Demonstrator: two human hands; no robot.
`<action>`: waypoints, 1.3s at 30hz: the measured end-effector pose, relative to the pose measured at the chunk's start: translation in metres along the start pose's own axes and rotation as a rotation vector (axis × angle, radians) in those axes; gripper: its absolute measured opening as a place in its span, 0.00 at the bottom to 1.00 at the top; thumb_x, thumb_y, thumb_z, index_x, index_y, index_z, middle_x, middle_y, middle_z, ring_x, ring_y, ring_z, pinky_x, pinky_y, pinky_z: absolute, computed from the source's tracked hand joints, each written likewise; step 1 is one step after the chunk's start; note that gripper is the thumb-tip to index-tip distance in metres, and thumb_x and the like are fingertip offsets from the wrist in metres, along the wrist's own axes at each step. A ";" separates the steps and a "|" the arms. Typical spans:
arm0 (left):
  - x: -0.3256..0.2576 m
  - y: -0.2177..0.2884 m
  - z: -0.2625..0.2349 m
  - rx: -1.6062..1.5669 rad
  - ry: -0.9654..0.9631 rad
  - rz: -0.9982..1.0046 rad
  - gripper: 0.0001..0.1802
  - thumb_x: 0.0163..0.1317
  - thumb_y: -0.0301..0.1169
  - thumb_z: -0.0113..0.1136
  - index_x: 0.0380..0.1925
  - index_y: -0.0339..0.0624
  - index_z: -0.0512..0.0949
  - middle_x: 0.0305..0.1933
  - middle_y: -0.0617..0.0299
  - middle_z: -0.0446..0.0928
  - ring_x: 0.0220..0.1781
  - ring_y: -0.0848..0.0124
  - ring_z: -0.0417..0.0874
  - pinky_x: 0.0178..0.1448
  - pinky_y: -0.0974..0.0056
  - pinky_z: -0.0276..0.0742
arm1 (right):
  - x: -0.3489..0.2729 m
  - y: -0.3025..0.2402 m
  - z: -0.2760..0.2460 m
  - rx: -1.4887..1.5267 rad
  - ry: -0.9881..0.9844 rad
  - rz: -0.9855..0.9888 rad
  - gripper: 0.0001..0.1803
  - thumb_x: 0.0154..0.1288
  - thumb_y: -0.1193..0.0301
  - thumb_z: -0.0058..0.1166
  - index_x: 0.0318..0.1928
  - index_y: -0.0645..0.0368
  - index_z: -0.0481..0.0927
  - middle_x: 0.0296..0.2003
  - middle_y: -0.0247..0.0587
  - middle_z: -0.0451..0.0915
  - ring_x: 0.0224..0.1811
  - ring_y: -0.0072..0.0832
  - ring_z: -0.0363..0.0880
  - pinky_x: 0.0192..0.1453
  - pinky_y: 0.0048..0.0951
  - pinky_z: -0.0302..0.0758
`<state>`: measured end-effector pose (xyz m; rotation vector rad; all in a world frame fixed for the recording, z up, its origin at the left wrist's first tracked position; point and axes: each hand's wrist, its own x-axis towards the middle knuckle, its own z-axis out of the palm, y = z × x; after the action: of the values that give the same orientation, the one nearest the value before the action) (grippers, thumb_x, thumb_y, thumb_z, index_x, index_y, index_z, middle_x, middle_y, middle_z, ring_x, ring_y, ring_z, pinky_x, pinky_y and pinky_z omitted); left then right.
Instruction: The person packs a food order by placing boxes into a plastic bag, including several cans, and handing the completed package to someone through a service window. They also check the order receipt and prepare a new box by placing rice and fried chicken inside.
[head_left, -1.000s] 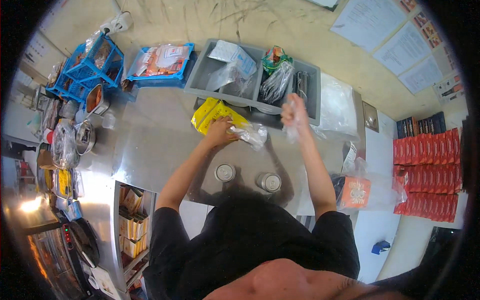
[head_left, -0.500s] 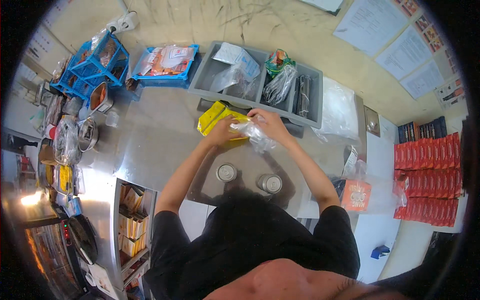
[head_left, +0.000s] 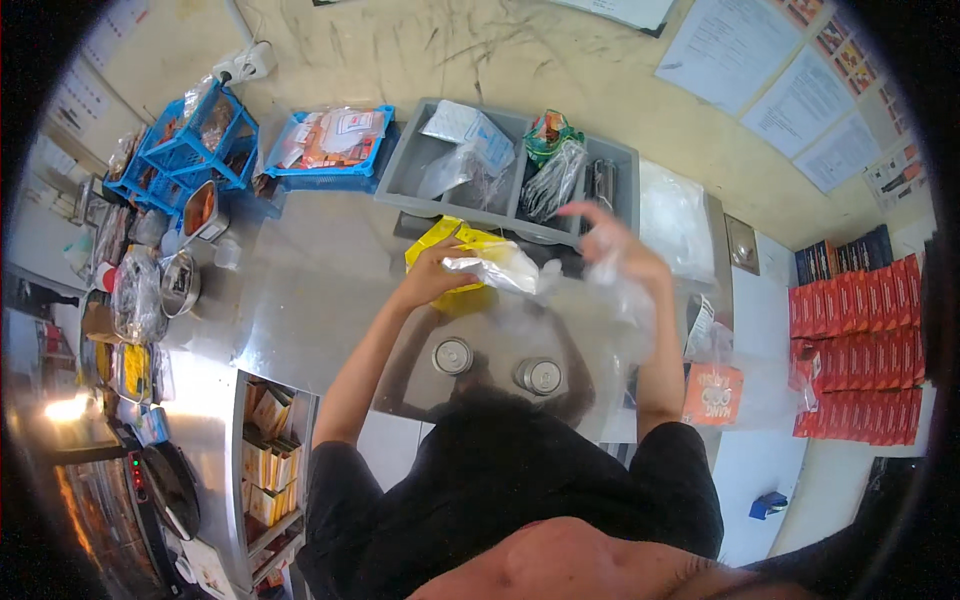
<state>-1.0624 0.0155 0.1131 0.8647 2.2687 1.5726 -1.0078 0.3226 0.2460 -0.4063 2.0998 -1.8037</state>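
Note:
My left hand [head_left: 435,272] is closed on a yellow plastic packet [head_left: 430,243] whose silvery-white end [head_left: 505,265] sticks out to the right. To its right, my right hand [head_left: 625,255] is smeared by motion, with thin clear plastic film [head_left: 622,310] hanging from it over the counter. The hand's index finger points left, and its grip on the film is partly blurred. Nearer to me, two drink cans stand upright on the steel counter: a left can [head_left: 452,356] and a right can [head_left: 538,376].
Behind my hands sits a grey divided tray [head_left: 450,205] with plastic-wrapped items. A blue basket [head_left: 375,160] of packets and a stacked blue rack [head_left: 185,150] stand farther left. On the right lie white plastic bags [head_left: 675,225], an orange box [head_left: 712,393] and red packets [head_left: 855,350].
My right hand has moved right, away from the yellow packet, with the clear film trailing from it. More of the packet's silvery end shows. My left hand stays on the packet.

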 end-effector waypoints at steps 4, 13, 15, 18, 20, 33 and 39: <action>0.000 0.059 0.010 -0.037 -0.017 0.124 0.23 0.43 0.28 0.65 0.44 0.41 0.76 0.50 0.52 0.73 0.61 0.55 0.63 0.63 0.58 0.59 | 0.000 0.058 0.064 -0.323 0.159 -0.027 0.35 0.49 0.68 0.59 0.59 0.55 0.62 0.35 0.37 0.77 0.35 0.24 0.74 0.42 0.28 0.70; -0.001 0.090 0.064 0.444 0.294 0.246 0.26 0.41 0.24 0.61 0.45 0.47 0.70 0.49 0.45 0.67 0.57 0.47 0.64 0.58 0.51 0.62 | -0.011 0.066 0.093 -0.065 0.672 0.071 0.18 0.53 0.70 0.59 0.42 0.57 0.67 0.35 0.34 0.73 0.33 0.15 0.69 0.37 0.21 0.68; 0.014 0.096 0.054 0.301 0.207 0.051 0.22 0.42 0.24 0.60 0.41 0.47 0.70 0.45 0.49 0.68 0.52 0.52 0.68 0.56 0.52 0.63 | -0.029 0.072 0.079 -0.120 0.726 -0.005 0.19 0.53 0.70 0.59 0.43 0.56 0.66 0.32 0.32 0.72 0.32 0.15 0.68 0.36 0.21 0.67; 0.019 0.059 0.055 0.583 0.121 0.052 0.21 0.42 0.28 0.63 0.40 0.47 0.70 0.44 0.54 0.69 0.50 0.55 0.69 0.58 0.46 0.58 | -0.058 0.057 0.070 -0.233 0.830 -0.179 0.16 0.53 0.75 0.55 0.43 0.58 0.67 0.26 0.29 0.69 0.29 0.15 0.66 0.36 0.20 0.66; 0.016 0.058 0.053 0.801 0.084 -0.009 0.21 0.47 0.29 0.60 0.43 0.48 0.69 0.51 0.54 0.65 0.56 0.56 0.65 0.60 0.43 0.54 | -0.085 0.034 0.062 0.015 0.844 0.030 0.11 0.52 0.79 0.51 0.39 0.59 0.71 0.29 0.30 0.70 0.31 0.15 0.66 0.37 0.20 0.66; 0.056 0.307 0.231 -0.826 -0.799 0.089 0.46 0.47 0.43 0.60 0.64 0.44 0.48 0.64 0.56 0.57 0.64 0.61 0.59 0.61 0.52 0.62 | -0.297 -0.078 -0.012 -0.884 0.951 -0.865 0.08 0.42 0.65 0.56 0.25 0.54 0.77 0.22 0.35 0.70 0.25 0.32 0.71 0.30 0.34 0.68; 0.091 0.300 0.278 0.265 -0.878 0.391 0.41 0.43 0.34 0.62 0.59 0.40 0.58 0.53 0.56 0.68 0.58 0.61 0.66 0.58 0.59 0.62 | -0.372 -0.034 -0.073 -0.937 0.902 -0.579 0.22 0.49 0.59 0.55 0.40 0.59 0.65 0.32 0.44 0.69 0.32 0.38 0.70 0.33 0.39 0.67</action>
<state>-0.8936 0.3554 0.2914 1.7258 1.7117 0.7263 -0.7042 0.5419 0.3160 -0.5034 3.7713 -1.1663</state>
